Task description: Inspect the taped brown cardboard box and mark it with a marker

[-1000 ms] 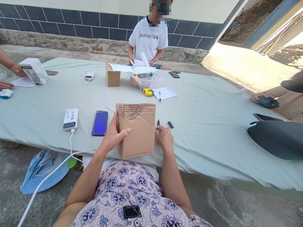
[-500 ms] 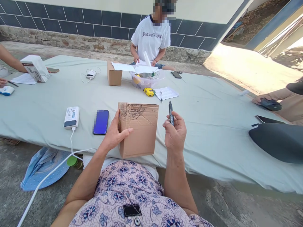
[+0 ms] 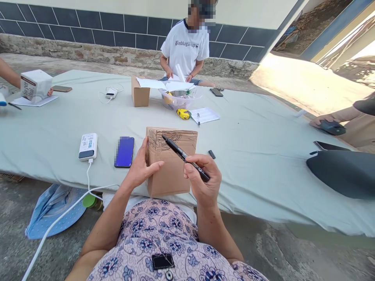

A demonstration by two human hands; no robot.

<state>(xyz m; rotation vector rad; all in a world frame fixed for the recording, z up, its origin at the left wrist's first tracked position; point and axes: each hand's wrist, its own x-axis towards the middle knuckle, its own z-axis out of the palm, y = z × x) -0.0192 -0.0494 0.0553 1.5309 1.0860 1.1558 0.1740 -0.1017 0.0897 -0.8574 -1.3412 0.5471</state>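
A brown cardboard box (image 3: 172,175) stands upright at the table's near edge, with dark scribbled lines across the upper part of the face towards me. My left hand (image 3: 143,164) grips its left side, thumb lying on that face and fingers along the side. Between the thumb and fingers of my right hand (image 3: 203,175) is a black marker (image 3: 181,154), uncapped. Its tip points up and left, over the scribbled area; whether it touches the cardboard I cannot tell. To the right of the box, the black marker cap (image 3: 211,154) lies on the cloth.
Left of the box lie a phone (image 3: 124,152) and a white power bank (image 3: 88,146) with a cable. Beyond are a yellow tape measure (image 3: 183,114), a plastic basket (image 3: 187,102) and a smaller box (image 3: 140,95). A black bag (image 3: 340,173) lies right. Other people sit around the table.
My right hand has moved left with the marker, now tilted over the box. The cap now lies on the table. My left hand keeps its hold on the box.
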